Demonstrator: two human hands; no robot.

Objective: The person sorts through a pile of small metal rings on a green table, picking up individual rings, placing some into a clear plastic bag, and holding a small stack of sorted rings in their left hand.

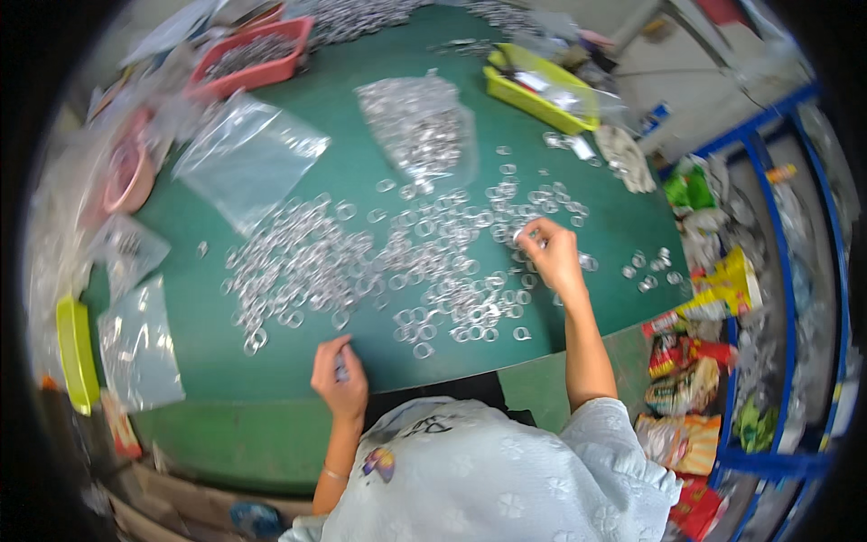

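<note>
**Metal rings spread over a green tabletop**

Green covered the whole tabletop (271, 370), and clutter crowded its edges. Near the front edge the left hand (340, 375) rested with fingers curled together around something small — what it was could not be told. Further in, toward the right edge, the right hand (549, 253) reached into the metal rings (361, 262), fingertips pinched together on one of them. The rings lay scattered across the middle of the tabletop. Beyond them sat a clear bag of rings (420, 122) and an empty clear bag (246, 155). At the far edge stood a red tray (253, 56) and a yellow tray (537, 86).
</note>
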